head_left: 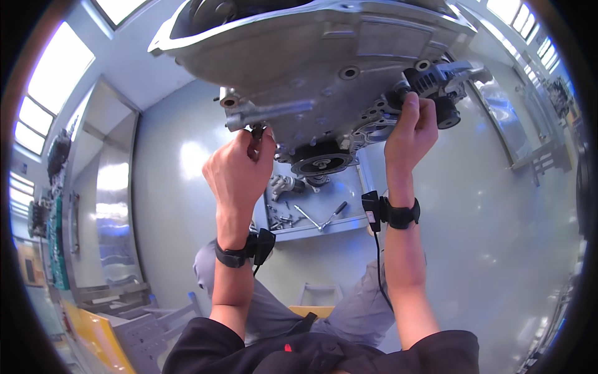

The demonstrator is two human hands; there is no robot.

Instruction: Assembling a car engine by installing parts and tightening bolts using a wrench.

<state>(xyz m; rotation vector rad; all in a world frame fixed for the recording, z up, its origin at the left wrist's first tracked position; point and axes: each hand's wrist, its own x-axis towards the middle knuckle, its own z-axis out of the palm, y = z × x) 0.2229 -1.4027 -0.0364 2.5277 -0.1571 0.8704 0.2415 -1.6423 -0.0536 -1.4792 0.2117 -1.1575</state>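
A large grey metal engine block fills the upper middle of the head view. My left hand is closed at its lower left edge, thumb and fingers pinched round a small dark piece that they mostly cover. At the right side, my right hand reaches up with bent fingers against a dark part beside the alternator; what the fingertips grip is hidden. Between the hands, a black round pulley sits low on the block.
Below the block, a grey tray holds a ratchet wrench, several loose bolts and a metal motor-like part. A shiny metal cabinet stands at the left. A yellow-topped stool shows between my legs.
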